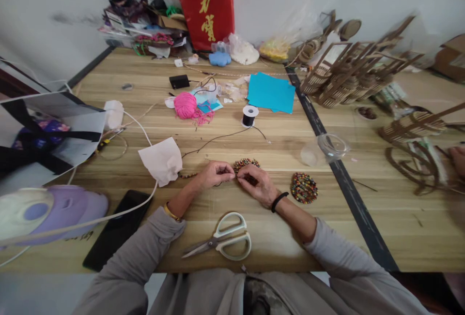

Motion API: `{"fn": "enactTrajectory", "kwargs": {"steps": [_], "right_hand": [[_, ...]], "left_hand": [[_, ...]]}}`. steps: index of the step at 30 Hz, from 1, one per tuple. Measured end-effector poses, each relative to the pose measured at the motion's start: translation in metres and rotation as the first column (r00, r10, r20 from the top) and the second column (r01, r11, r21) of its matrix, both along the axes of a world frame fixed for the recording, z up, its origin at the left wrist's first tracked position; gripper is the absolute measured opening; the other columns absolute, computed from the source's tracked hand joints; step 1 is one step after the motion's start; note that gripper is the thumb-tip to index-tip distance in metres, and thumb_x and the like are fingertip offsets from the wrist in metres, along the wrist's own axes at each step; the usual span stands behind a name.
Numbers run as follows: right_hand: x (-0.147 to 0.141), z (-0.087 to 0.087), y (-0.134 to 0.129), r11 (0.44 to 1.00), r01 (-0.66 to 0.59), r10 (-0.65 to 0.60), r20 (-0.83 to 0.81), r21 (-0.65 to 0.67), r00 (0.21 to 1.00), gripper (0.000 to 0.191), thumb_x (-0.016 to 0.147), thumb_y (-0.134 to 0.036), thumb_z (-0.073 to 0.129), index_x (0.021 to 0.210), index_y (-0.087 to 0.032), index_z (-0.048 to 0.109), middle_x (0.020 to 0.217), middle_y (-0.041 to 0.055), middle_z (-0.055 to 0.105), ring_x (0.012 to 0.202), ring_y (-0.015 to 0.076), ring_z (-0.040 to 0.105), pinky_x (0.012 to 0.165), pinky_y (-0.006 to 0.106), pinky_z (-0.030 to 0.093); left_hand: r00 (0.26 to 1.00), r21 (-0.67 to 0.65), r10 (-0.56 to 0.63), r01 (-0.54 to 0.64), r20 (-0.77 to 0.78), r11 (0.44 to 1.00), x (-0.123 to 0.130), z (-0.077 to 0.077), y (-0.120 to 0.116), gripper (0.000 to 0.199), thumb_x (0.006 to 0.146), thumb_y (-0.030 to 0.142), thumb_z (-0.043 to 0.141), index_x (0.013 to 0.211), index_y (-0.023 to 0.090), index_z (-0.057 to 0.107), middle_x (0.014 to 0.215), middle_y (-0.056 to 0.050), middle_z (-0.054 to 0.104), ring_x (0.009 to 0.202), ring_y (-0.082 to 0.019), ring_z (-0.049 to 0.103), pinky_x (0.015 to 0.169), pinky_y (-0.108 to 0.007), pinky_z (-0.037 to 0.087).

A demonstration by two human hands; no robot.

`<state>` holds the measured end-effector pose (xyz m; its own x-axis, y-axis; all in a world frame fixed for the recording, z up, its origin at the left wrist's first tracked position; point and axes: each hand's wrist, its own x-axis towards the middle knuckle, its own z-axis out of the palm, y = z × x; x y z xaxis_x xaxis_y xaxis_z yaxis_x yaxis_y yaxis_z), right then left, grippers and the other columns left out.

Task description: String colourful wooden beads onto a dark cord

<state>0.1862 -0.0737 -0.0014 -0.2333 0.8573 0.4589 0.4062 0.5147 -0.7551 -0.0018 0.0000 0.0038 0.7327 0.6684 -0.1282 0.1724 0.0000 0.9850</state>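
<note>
Near the middle of the table, my left hand (217, 173) is closed in a pinch, thumb against forefinger. A short strand of colourful beads (188, 175) runs from under a white paper (162, 161) towards this hand. Facing it, my right hand (257, 183) is also pinched, its fingertips almost meeting those of the left. What either pinch holds is too small to make out. Just behind the right fingers lies a coil of multicoloured beads (246, 163), partly covered by them. Black cord (214, 138) trails from a spool (249, 116) towards the paper.
Scissors (222, 240) lie in front of me. A second bead coil (304, 187) sits right, near a clear plastic container (332, 146). Pink yarn (185, 105) and blue sheets (271, 93) lie behind. A phone (118, 228) and white cable are left. Another person's hand (458, 159) shows far right.
</note>
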Motion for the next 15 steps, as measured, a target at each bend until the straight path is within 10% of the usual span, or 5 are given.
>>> {"fn": "enactTrajectory", "kwargs": {"steps": [15], "right_hand": [[-0.001,0.0004,-0.0005,0.999,0.03,-0.03,0.002,-0.016,1.0,0.003,0.085,-0.019,0.058,0.084,-0.018,0.06,0.08,0.0046,0.064,0.075,0.015,0.059,0.07,0.028,0.049]], "left_hand": [[1.0,0.008,0.006,-0.006,-0.014,1.0,-0.0001,0.0017,-0.0005,0.025,0.073,0.035,0.066,0.075,0.01,0.063,0.061,0.001,0.057,0.057,-0.007,0.048,0.055,-0.018,0.036]]}}
